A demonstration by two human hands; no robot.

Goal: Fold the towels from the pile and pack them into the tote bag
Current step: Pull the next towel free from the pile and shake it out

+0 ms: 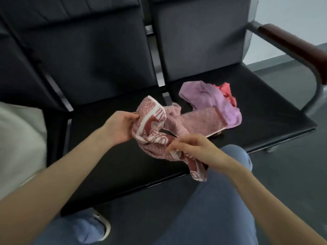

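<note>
head: both hands (122,126) on towel (154,128)

Crumpled pink patterned towel (159,131) lifted off the seat, its tail under the rumpled purple towel (212,101) and coral towel (227,91).

Looks like a waiting room or office lobby. Shown by a row of linked black leather-look padded seats (247,106) on a grey metal frame across the upper frame, a dark red-brown wooden armrest (290,41) at upper right, a plain pale wall (290,13) and grey floor (300,174) at right.
</note>
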